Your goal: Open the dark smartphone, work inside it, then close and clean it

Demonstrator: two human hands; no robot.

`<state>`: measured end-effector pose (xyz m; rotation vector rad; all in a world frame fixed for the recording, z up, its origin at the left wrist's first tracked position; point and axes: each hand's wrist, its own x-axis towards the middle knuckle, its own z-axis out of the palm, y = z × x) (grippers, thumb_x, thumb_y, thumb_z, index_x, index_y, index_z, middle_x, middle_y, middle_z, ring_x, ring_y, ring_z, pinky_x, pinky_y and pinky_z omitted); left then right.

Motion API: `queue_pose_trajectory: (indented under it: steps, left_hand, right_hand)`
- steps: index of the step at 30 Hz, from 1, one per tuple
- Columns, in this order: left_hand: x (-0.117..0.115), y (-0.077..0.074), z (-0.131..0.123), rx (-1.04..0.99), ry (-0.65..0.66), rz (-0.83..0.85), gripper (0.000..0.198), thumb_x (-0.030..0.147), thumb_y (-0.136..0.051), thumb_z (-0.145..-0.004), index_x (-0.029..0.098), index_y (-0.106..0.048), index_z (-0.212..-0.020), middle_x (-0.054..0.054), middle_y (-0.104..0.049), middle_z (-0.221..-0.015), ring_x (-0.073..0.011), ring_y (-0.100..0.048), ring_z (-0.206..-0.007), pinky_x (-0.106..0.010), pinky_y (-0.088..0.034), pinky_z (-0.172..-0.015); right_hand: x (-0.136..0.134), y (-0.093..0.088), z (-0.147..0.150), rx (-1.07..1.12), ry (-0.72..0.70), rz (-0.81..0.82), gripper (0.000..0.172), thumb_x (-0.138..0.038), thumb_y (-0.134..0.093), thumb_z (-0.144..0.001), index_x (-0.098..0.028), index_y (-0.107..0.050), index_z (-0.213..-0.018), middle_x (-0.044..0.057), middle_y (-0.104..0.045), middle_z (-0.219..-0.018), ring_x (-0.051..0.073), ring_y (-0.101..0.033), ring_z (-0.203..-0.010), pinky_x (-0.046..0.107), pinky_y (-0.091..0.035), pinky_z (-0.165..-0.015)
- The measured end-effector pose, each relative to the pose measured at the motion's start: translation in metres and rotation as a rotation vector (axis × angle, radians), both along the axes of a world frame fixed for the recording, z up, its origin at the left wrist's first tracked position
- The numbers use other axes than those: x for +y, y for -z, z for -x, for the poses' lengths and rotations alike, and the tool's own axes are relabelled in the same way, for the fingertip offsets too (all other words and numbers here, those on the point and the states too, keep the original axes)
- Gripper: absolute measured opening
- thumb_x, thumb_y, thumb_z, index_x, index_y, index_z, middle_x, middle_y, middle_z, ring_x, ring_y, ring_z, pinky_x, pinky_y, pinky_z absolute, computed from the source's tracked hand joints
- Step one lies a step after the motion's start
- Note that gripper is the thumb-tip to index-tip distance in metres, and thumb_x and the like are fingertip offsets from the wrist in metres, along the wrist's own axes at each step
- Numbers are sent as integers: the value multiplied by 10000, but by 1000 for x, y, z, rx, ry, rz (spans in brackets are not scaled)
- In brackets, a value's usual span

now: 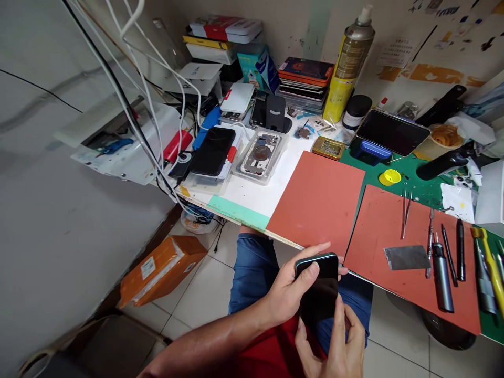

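As I view the phone [325, 283] from the head camera: it is held above the lap, just off the table's front edge, dark screen up.
Left hand [289, 291]: closed around the phone's upper part, thumb on the near face, fingertips showing past the far side.
Right hand [340, 341]: narrowed about the lower end, thumb at one side and a finger at the other; I cannot tell how much weight it bears.
Left red mat [318, 199]: bare, its front edge close to the left hand.
Right red mat [378, 226]: carries tweezers [403, 231], a grey plate [407, 258], a dark cylindrical tool [443, 283] and pen-like tools.
Clear tray [271, 176]: I note a phone housing [258, 164] inside, its interior exposed.
Second phone [212, 151]: screen up on stacked boxes, left of the tray.
Table rear: gold tin [328, 148] behind the left mat; yellow spray can [340, 92] upright.
Floor: orange box [157, 273], tilted beside the wall.
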<state>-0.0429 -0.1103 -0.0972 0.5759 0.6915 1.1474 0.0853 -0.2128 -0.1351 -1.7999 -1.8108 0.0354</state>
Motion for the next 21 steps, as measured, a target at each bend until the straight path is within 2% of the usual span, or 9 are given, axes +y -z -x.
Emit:
queue_pose_trajectory:
  steps: [4, 10, 15, 18, 21]
  left_hand:
    - [1, 0, 1, 4, 35, -38, 449, 441, -586, -1122, 231, -673, -1508, -204, -739, -1467, -378, -750, -1315, -551, -589, -1131]
    - [2, 1, 3, -32, 75, -79, 489, 448, -545, -1135, 257, -612, -1581, -189, -706, -1523, -385, -698, -1394, -596, -514, -1213]
    - [1, 2, 4, 26, 108, -93, 490, 440, -514, -1148, 267, -594, -1598, -186, -700, -1533, -373, -703, -1388, -574, -533, -1199]
    - [1, 2, 4, 67, 124, -88, 500, 450, -490, -1155, 279, -570, -1617, -177, -726, -1497, -362, -689, -1405, -577, -516, -1214]
    - [1, 0, 4, 111, 120, -56, 535, 481, -541, -1134, 324, -523, -1646, -151, -693, -1551, -355, -663, -1439, -578, -483, -1246]
  right_hand:
    - [0, 0, -1, 12, -21, 5, 958, -385, -820, -949, -161, -362, -1760, 259, -647, -1235, 425, -720, -990, 581, -664, -765]
    - [0, 9, -8, 40, -53, 0, 948, -401, -826, -949, -130, -387, -1745, 261, -654, -1228, 399, -724, -992, 523, -670, -744]
    - [2, 21, -17, 20, -105, -98, 997, -492, -873, -903, -105, -444, -1716, 242, -666, -1178, 357, -726, -925, 433, -651, -641]
    - [2, 24, -18, 45, -110, -78, 1009, -477, -882, -900, -104, -431, -1722, 243, -658, -1191, 354, -722, -938, 429, -649, -651]
    - [2, 21, -17, 104, -141, -55, 1004, -451, -871, -915, -116, -403, -1737, 231, -646, -1204, 336, -710, -946, 419, -650, -668]
